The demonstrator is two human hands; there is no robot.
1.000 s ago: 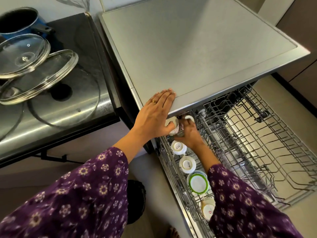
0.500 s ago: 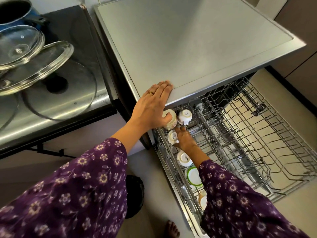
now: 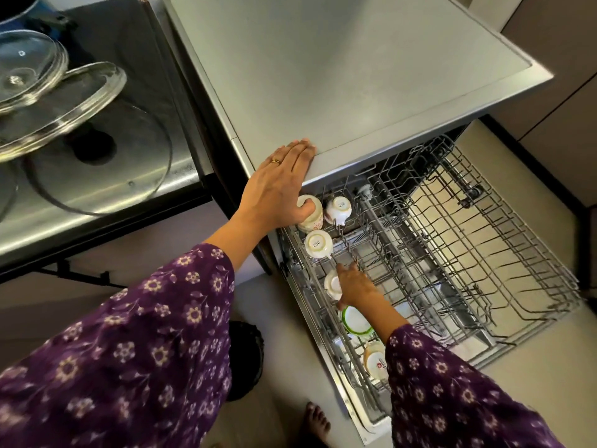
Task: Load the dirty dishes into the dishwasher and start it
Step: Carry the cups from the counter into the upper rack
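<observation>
Both sleeves, the left sleeve (image 3: 129,334) and the right sleeve (image 3: 452,399), are of one loose cloth: deep purple, printed all over with small pale flowers that have tan centres, and thin leafy sprigs between them. The cuffs are wide and plain-hemmed, ending on the forearm. A narrow gold ring (image 3: 275,161) sits on one finger of the left grip (image 3: 274,192). One bare foot (image 3: 318,421) shows on the floor, toes only.

Matt grey dishwasher top (image 3: 339,69), wire-metal rack (image 3: 468,253), glossy glass lids (image 3: 64,105)
</observation>
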